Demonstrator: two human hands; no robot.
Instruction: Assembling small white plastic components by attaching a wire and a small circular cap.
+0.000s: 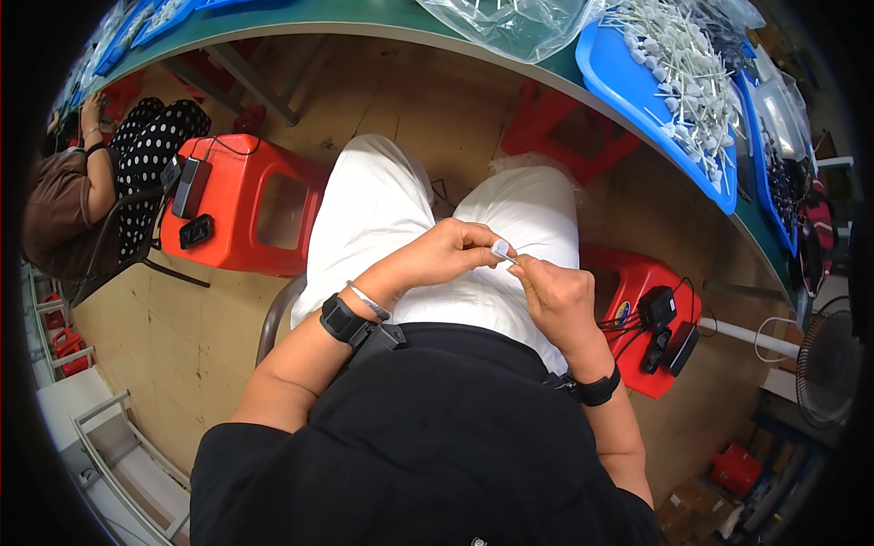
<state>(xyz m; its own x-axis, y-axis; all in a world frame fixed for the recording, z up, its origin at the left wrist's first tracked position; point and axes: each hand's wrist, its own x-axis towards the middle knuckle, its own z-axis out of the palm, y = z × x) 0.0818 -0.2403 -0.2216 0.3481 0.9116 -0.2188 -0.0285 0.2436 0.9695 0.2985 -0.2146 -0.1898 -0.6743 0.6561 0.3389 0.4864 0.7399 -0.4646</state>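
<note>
— Nearest?
— Blunt-headed white piece point(500, 247), thin-stemmed, above white cloth trousers point(369, 196); pinched between nearly closed fingertips of left hand point(446, 250) and right hand point(560, 296).
— Farther?
— Smooth blue plastic tray point(597, 68), heaped with pale, thin-stemmed pieces point(696, 91).

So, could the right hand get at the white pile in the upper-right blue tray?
Probably, by reaching forward: the white pile lies largely uncovered in the blue tray, and nothing visible bars the way. The right hand, though, is busy with a small white piece.
</note>
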